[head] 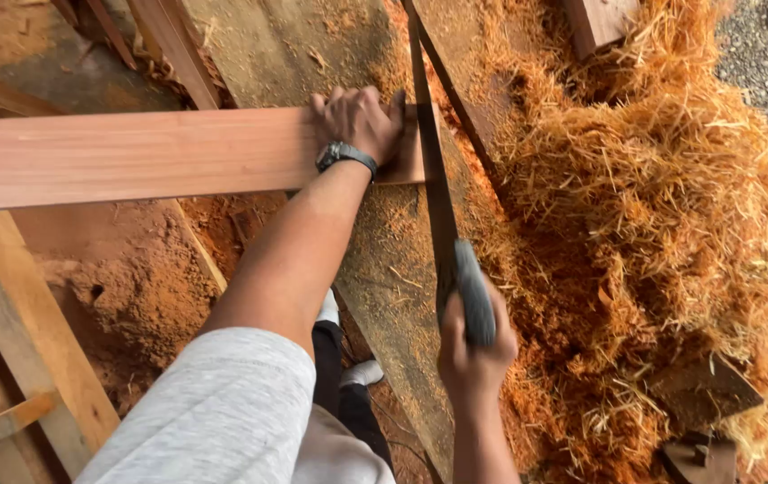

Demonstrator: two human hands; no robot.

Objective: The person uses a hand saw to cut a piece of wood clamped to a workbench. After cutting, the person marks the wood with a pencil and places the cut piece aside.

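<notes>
Reddish plank [133, 157] lay across a worn bench [384, 269], left hand [357, 121] pressed flat near its end. Right hand [474, 345] gripped handsaw [433, 188], blade at plank end; cut underway. Next stroke prob. needs steady hold, straight line.

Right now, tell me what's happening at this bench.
A person is sawing a reddish plank. The left hand presses flat on the plank near its end, and the right hand grips the handle of a hand saw whose blade crosses that end. Wood shavings are heaped on the right.
</notes>
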